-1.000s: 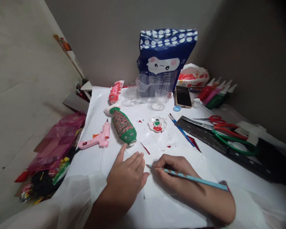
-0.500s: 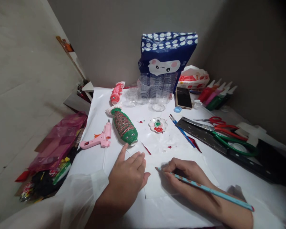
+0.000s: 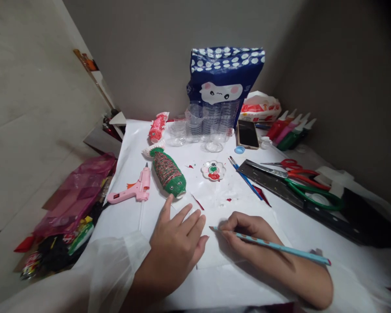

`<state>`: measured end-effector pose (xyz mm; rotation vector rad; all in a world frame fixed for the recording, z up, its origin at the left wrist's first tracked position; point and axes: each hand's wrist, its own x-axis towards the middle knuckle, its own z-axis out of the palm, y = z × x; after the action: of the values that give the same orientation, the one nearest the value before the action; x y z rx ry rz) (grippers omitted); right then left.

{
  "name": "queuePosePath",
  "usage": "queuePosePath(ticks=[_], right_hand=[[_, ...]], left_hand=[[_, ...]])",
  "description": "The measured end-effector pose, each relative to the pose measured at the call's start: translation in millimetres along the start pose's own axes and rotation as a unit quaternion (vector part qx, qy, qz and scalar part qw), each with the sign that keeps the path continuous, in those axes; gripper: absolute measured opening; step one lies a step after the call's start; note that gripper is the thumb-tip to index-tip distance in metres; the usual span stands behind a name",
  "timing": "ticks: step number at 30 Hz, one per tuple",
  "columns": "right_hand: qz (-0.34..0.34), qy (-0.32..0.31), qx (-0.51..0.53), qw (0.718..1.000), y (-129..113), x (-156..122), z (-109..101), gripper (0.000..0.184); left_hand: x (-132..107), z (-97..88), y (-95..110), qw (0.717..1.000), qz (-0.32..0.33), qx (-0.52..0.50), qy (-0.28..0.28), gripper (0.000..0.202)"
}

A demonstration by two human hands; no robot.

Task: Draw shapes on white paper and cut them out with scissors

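My right hand [image 3: 247, 237] pinches a light blue pencil [image 3: 280, 248] with brown spots. Its tip points left, over a white sheet of paper [image 3: 211, 256]. My left hand [image 3: 180, 239] lies flat with its fingers apart at the left side of that sheet. Just beyond my left fingertips rests a green fish [image 3: 169, 171] with a red-speckled body and a pale tail. A pink glue gun [image 3: 133, 189] lies left of the fish. Ahead of the pencil sits a flower-shaped paint palette [image 3: 213, 170] with red, green and black paint.
A small red fish [image 3: 158, 127], clear plastic cups [image 3: 195, 124] and a blue bag [image 3: 226, 74] stand at the back. On the right are paintbrushes [image 3: 247, 180], a long dark blade [image 3: 273, 182], green-handled scissors [image 3: 313, 195], a phone [image 3: 247, 134] and paint bottles [image 3: 286, 132].
My left hand has shifted slightly right and its fingers have spread more. The pencil's rear end has swung left and up a little. The whole view has shifted slightly.
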<state>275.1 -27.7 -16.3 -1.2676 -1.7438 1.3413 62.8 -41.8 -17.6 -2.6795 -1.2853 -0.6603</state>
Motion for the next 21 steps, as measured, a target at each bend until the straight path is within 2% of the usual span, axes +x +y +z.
queuePosePath(ticks=[5,12,21], right_hand=[[-0.017,-0.02,-0.024,0.999,3.6,-1.7,-1.5,0.012],[-0.01,0.005,-0.015,1.0,2.4,-0.4,-3.1,0.012],[0.01,0.023,-0.062,0.998,5.4,-9.4,-12.8,0.013]], left_hand=[[-0.3,5.0,1.6,1.0,-0.008,-0.001,-0.019,0.03],[-1.3,14.5,2.0,1.0,-0.016,-0.007,-0.008,0.026],[-1.8,12.2,-0.3,0.999,0.008,0.034,-0.024,0.029]])
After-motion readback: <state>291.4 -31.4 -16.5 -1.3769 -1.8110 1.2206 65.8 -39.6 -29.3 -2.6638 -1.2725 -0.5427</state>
